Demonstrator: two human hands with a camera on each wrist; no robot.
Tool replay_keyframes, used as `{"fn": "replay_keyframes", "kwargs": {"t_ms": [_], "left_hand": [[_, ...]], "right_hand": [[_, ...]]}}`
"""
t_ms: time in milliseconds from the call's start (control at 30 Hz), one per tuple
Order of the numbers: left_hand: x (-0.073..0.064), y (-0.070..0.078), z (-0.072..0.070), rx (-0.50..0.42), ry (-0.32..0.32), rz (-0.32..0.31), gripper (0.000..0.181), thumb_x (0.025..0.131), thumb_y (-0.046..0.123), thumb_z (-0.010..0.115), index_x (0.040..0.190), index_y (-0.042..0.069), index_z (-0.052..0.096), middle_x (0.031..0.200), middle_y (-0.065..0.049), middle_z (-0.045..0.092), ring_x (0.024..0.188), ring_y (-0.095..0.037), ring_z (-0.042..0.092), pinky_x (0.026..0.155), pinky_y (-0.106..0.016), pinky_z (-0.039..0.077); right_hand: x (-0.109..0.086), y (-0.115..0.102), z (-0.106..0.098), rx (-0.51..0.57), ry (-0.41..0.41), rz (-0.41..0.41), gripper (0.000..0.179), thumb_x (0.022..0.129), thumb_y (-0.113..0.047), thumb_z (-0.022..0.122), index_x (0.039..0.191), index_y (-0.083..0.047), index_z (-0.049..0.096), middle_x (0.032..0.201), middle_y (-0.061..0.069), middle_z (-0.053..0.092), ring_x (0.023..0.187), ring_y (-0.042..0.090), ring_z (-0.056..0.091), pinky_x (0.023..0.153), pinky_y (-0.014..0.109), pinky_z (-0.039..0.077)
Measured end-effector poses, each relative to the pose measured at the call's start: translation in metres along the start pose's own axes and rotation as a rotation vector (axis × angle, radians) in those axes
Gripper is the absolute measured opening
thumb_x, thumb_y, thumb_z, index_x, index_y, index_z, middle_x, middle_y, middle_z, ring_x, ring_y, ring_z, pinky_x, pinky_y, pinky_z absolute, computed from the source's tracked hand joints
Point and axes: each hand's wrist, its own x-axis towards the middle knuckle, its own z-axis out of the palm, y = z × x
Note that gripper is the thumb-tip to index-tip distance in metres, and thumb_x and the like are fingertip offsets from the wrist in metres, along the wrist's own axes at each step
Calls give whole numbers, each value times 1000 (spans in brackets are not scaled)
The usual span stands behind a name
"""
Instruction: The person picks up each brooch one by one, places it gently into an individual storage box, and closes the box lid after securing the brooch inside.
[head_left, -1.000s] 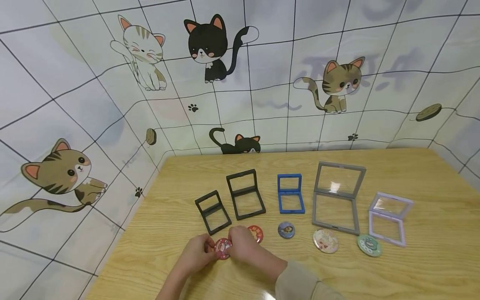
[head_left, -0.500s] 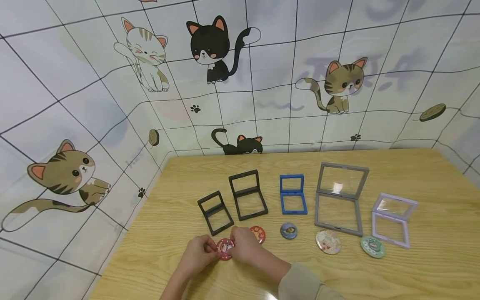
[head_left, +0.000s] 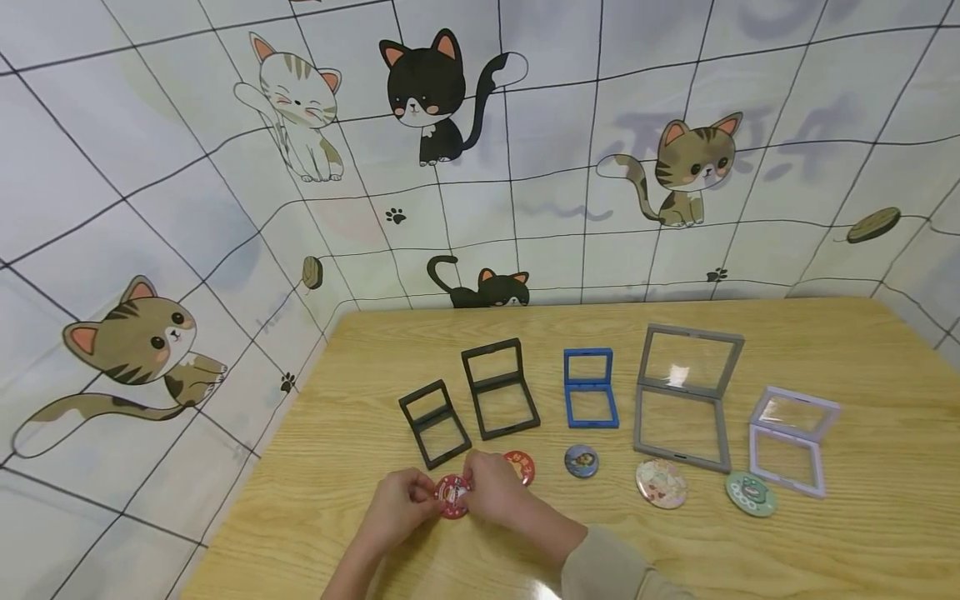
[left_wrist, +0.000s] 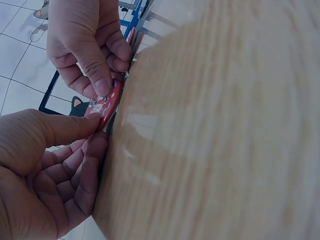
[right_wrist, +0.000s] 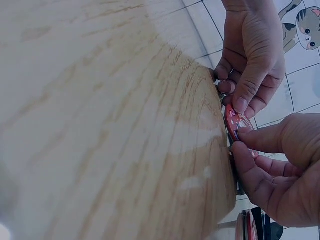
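Note:
A round red button badge (head_left: 452,497) with a printed picture is pinched at its two sides, low over the wooden table. My left hand (head_left: 399,510) grips its left edge with thumb and fingers. From the right, my right hand (head_left: 497,490) pinches the opposite edge, its thumb lying on the printed face. In the left wrist view the badge (left_wrist: 106,104) tilts between both thumbs. Partly hidden behind my right hand lies a second red badge (head_left: 521,469). Just beyond the hands stands a small black frame (head_left: 417,443), opened on its hinge.
Farther back are a larger black frame (head_left: 481,430), a blue frame (head_left: 568,408), a large grey frame (head_left: 639,427) and a lilac frame (head_left: 820,468), all opened. Before them lie a blue badge (head_left: 582,461), a cream badge (head_left: 662,483) and a green badge (head_left: 751,494). Cat-printed cloth backs the table.
The whole scene has shifted slightly right in the head view. Both hands keep their grip on the red badge, with little other movement.

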Motion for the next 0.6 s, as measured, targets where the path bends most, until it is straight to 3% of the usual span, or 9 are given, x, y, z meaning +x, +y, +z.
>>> {"fn": "replay_keyframes", "kwargs": {"t_ms": [167, 400, 600], "left_hand": [[0, 2, 1, -28, 18, -3, 13, 73, 2, 70, 80, -4, 60, 65, -4, 62, 57, -10, 56, 50, -21, 45], [5, 1, -2, -234, 45, -57, 15, 79, -1, 63, 88, -11, 56, 67, -8, 63, 57, -18, 62, 54, -25, 50], [9, 8, -5, -289, 103, -88, 20, 80, 2, 62, 93, -11, 53, 68, -8, 62, 55, -17, 61, 54, -27, 51]], "right_hand": [[2, 1, 0, 41, 13, -22, 20, 68, -1, 72, 72, -2, 53, 58, -2, 46, 50, 7, 42, 43, 19, 36], [7, -1, -3, 136, 40, 18, 14, 76, 0, 66, 81, 0, 53, 52, -4, 47, 42, 3, 40, 38, 16, 31], [17, -4, -6, 85, 94, 2, 12, 78, -4, 66, 82, 0, 56, 55, -3, 48, 45, 3, 41, 39, 16, 33]]}}
